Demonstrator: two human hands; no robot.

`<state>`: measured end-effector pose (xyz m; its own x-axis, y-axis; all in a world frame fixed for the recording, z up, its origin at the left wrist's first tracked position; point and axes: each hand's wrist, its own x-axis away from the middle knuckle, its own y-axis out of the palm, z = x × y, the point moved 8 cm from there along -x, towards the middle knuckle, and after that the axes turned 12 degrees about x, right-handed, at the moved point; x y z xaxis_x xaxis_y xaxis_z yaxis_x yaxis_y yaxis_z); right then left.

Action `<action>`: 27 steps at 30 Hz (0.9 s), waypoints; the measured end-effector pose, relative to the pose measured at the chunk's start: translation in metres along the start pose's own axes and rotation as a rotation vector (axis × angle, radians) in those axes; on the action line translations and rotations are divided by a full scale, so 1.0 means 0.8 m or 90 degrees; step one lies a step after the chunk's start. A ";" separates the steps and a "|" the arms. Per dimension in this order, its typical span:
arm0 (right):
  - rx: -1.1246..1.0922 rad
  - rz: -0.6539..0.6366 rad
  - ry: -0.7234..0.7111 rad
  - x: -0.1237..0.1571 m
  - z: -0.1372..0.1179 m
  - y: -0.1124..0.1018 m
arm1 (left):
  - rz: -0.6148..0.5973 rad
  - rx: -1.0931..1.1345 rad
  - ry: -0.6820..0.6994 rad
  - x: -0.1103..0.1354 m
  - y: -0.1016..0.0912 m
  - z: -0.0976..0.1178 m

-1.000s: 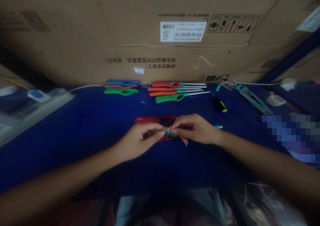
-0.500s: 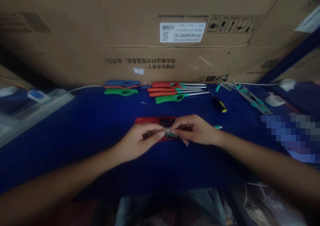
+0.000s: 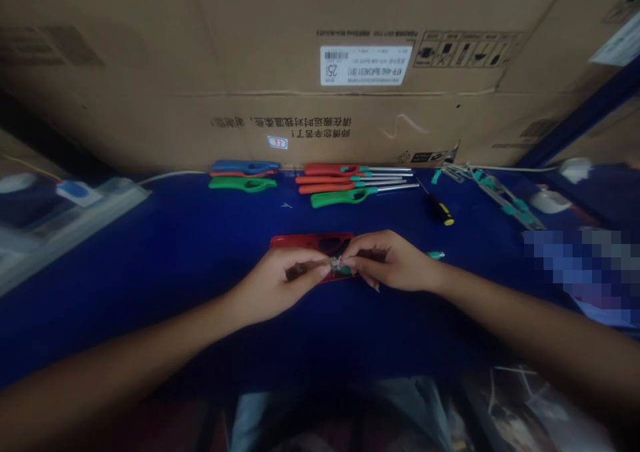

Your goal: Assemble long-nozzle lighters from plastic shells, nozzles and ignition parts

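Observation:
My left hand is closed, thumb and forefinger pinching a small pale part with a green piece, too small to name surely. From the other side my right hand pinches the same part, fingertips nearly meeting the left ones. Beneath both hands lies a red lighter casing on the blue tabletop, partly hidden by the fingers. A green piece with a metal tip shows just past my right wrist.
Long-nosed lighters lie in a row at the back, beside blue, red and green handles. A black and yellow screwdriver and a bundle of green-and-metal parts lie to the right. A cardboard box walls the back.
Both hands stay almost in place over the red casing. My right hand's fingers have shifted very slightly, the pinch on the small part kept.

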<state>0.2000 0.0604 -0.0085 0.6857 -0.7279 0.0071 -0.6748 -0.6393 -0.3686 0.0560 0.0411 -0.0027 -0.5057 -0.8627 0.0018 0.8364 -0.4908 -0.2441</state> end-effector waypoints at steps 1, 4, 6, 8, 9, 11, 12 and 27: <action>0.004 -0.001 0.000 0.000 0.000 0.000 | 0.000 -0.001 0.000 0.000 0.000 0.000; 0.014 -0.003 0.007 0.000 0.000 0.000 | 0.003 0.002 -0.001 0.001 0.000 -0.001; 0.018 -0.003 0.012 0.000 0.000 0.000 | 0.002 0.004 -0.003 0.000 0.000 -0.002; 0.025 -0.003 0.014 0.000 0.000 0.000 | 0.000 0.004 -0.004 0.000 0.000 -0.004; 0.028 -0.003 0.015 0.000 0.000 0.001 | -0.002 0.003 -0.002 -0.001 0.000 -0.005; 0.033 -0.004 0.015 0.000 0.000 0.001 | -0.005 0.004 0.005 -0.001 0.001 -0.005; 0.033 -0.003 0.015 0.000 0.000 0.001 | -0.007 0.004 0.009 -0.001 0.002 -0.005; -0.007 0.045 0.055 -0.002 -0.003 -0.009 | 0.044 0.016 0.007 -0.003 -0.004 0.001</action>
<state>0.2034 0.0659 -0.0038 0.6109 -0.7894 0.0611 -0.7239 -0.5881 -0.3607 0.0548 0.0442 -0.0010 -0.4482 -0.8936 -0.0253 0.8746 -0.4325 -0.2191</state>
